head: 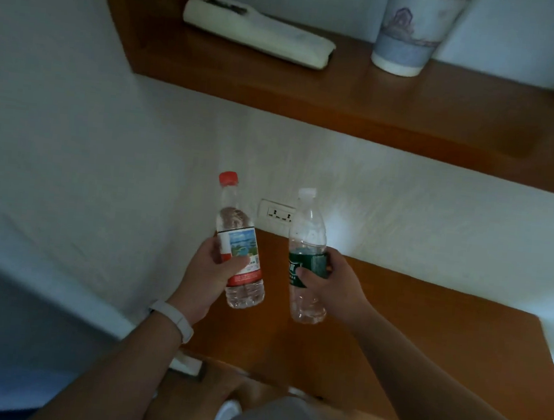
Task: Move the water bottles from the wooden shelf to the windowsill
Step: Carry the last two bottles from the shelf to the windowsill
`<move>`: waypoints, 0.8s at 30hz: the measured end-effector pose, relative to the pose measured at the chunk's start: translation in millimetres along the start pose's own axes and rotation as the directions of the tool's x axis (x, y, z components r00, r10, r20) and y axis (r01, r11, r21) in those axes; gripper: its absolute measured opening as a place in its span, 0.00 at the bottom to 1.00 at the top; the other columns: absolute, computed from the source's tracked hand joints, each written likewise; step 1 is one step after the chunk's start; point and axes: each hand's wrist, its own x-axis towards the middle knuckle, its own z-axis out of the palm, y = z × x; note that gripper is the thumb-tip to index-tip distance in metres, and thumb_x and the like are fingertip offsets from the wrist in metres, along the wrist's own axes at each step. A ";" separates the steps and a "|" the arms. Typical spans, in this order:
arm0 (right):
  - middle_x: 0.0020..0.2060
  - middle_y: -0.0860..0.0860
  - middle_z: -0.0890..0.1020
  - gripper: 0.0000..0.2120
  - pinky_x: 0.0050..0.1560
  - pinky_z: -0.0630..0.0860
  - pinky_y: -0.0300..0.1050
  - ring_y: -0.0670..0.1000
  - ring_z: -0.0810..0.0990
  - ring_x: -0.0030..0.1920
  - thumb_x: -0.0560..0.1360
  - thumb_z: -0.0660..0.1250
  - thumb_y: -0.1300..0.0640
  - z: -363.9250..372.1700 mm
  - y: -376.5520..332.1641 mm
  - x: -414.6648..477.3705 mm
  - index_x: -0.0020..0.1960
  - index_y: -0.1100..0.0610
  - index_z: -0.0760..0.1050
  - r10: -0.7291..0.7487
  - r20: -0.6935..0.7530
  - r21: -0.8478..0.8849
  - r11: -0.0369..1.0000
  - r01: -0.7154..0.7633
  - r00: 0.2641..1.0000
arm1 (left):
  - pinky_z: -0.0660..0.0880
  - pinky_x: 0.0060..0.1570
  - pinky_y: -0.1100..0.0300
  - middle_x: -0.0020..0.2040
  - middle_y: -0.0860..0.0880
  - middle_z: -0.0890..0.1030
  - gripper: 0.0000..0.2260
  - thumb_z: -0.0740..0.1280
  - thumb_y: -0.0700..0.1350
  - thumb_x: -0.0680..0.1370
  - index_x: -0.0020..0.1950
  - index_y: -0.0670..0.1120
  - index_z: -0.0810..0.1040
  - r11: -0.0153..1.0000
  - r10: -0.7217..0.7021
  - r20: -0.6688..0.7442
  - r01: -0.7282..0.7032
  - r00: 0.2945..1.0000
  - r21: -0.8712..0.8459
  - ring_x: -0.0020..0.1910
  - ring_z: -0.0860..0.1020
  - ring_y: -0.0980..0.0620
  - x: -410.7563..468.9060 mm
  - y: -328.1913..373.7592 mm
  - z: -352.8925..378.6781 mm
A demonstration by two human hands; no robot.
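My left hand (207,271) grips a clear water bottle with a red cap and a red, white and blue label (234,219). My right hand (333,281) grips a second clear bottle with a white cap and a dark green label (308,226). Both bottles are upright, side by side, held in the air above the lower wooden shelf (409,327). They are slightly apart. No windowsill shows in this view.
An upper wooden shelf (364,99) carries a white folded cloth-like bundle (255,31) and a paper cup (411,29). A white wall socket (277,214) sits behind the bottles. A white band is on my left wrist (174,318).
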 end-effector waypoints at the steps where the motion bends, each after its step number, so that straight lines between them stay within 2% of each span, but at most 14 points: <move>1: 0.51 0.43 0.80 0.26 0.43 0.77 0.37 0.42 0.80 0.48 0.73 0.74 0.51 -2.7 -1.6 3.5 0.68 0.51 0.69 -0.003 0.006 -0.006 1.000 0.003 1.000 | 0.81 0.56 0.46 0.55 0.49 0.84 0.14 0.73 0.38 0.76 0.57 0.52 0.75 1.000 0.009 -0.020 -0.009 1.000 0.002 0.53 0.84 0.48 -2.1 0.7 2.8; 3: 0.51 0.44 0.80 0.26 0.47 0.78 0.42 0.44 0.80 0.48 0.73 0.74 0.52 -10.5 -5.1 10.7 0.68 0.52 0.69 -0.012 0.027 -0.017 1.000 0.012 1.000 | 0.80 0.57 0.46 0.56 0.49 0.83 0.15 0.74 0.39 0.76 0.57 0.54 0.74 1.000 0.022 -0.064 -0.021 0.998 0.011 0.54 0.84 0.48 -7.1 1.5 10.6; 4: 0.51 0.45 0.80 0.26 0.46 0.78 0.41 0.44 0.80 0.48 0.73 0.74 0.52 -15.8 -6.6 12.7 0.68 0.53 0.69 -0.019 0.038 -0.028 0.999 0.020 0.999 | 0.80 0.57 0.46 0.57 0.49 0.83 0.15 0.74 0.40 0.76 0.57 0.54 0.74 1.000 0.021 -0.085 -0.020 0.996 0.013 0.54 0.84 0.48 -10.3 1.4 15.5; 9: 0.49 0.41 0.80 0.25 0.34 0.73 0.30 0.39 0.81 0.43 0.73 0.74 0.50 -50.3 -2.2 17.2 0.67 0.51 0.70 -0.071 0.099 -0.050 0.996 0.076 0.993 | 0.81 0.55 0.48 0.56 0.48 0.83 0.17 0.76 0.39 0.75 0.58 0.51 0.75 0.999 0.048 -0.187 -0.044 0.981 0.026 0.53 0.84 0.48 -21.3 4.5 44.4; 12: 0.48 0.42 0.80 0.25 0.32 0.75 0.31 0.40 0.82 0.41 0.73 0.74 0.51 -68.0 5.4 19.4 0.67 0.51 0.69 -0.090 0.157 -0.050 0.994 0.099 0.983 | 0.82 0.54 0.47 0.56 0.46 0.84 0.20 0.77 0.40 0.74 0.63 0.46 0.75 0.998 0.053 -0.263 -0.041 0.963 0.054 0.52 0.85 0.48 -28.7 5.6 54.3; 17: 0.51 0.43 0.81 0.26 0.40 0.80 0.38 0.43 0.83 0.46 0.73 0.73 0.50 -84.5 12.6 24.1 0.68 0.50 0.68 -0.156 0.300 -0.005 0.986 0.165 0.941 | 0.82 0.51 0.50 0.57 0.45 0.84 0.23 0.77 0.41 0.73 0.66 0.44 0.74 0.994 0.077 -0.381 -0.043 0.921 0.096 0.52 0.84 0.47 -49.2 2.9 69.7; 21: 0.55 0.46 0.80 0.27 0.51 0.83 0.50 0.47 0.82 0.52 0.72 0.73 0.47 -79.6 13.6 28.8 0.68 0.49 0.67 -0.211 0.410 0.012 0.974 0.226 0.887 | 0.82 0.55 0.43 0.57 0.47 0.84 0.29 0.79 0.53 0.70 0.67 0.48 0.74 0.987 0.109 -0.451 -0.041 0.886 0.158 0.53 0.85 0.47 -75.6 -0.8 72.9; 24: 0.55 0.47 0.81 0.27 0.52 0.83 0.53 0.48 0.83 0.53 0.72 0.74 0.46 -66.6 6.8 26.2 0.67 0.50 0.68 -0.260 0.468 0.067 0.964 0.259 0.845 | 0.81 0.56 0.41 0.57 0.47 0.85 0.29 0.79 0.53 0.70 0.67 0.49 0.74 0.990 0.106 -0.515 -0.041 0.851 0.136 0.53 0.85 0.47 -105.1 -4.2 69.7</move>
